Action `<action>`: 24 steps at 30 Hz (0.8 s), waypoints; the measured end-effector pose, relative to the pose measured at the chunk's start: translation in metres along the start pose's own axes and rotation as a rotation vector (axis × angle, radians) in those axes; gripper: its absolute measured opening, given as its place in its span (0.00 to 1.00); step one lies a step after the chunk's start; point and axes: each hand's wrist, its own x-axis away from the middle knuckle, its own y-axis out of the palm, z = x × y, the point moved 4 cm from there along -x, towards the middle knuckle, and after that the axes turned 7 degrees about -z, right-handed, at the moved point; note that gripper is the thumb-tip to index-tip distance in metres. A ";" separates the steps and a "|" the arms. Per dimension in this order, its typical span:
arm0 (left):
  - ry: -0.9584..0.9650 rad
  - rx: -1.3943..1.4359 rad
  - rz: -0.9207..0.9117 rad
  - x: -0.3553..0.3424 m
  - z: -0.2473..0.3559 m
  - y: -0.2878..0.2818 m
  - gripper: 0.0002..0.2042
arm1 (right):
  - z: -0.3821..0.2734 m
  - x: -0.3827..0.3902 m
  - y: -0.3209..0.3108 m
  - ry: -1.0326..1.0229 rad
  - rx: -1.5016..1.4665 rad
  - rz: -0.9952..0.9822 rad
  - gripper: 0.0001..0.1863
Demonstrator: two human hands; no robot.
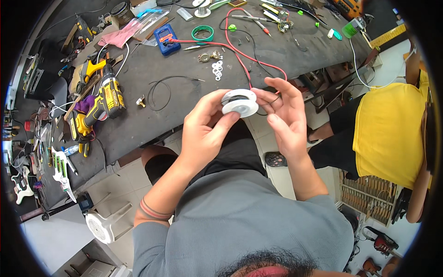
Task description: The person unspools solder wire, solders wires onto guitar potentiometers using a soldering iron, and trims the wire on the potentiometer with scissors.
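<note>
My left hand [203,127] grips a white plastic spool [241,111] by its rim, thumb on the near flange. Dark wire [237,98] is wound between the two flanges. My right hand [290,117] is beside the spool, its thumb and index finger spread apart. Its other fingers reach to the spool's right edge, where a thin black strand [272,101] loops past them. Whether those fingers pinch the strand cannot be made out. Both hands are raised in front of the bench's near edge.
On the dark workbench [184,101] lie a coiled black cable [168,87], white rings [217,69], a blue multimeter [166,40] with red leads, a green tape roll [202,34] and a yellow drill [104,99]. A person in a yellow shirt [392,134] stands at the right. A white stool [104,224] is lower left.
</note>
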 end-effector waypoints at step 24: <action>-0.102 0.538 0.257 0.087 -0.013 -0.063 0.19 | 0.044 -0.001 0.051 0.350 -0.239 0.038 0.09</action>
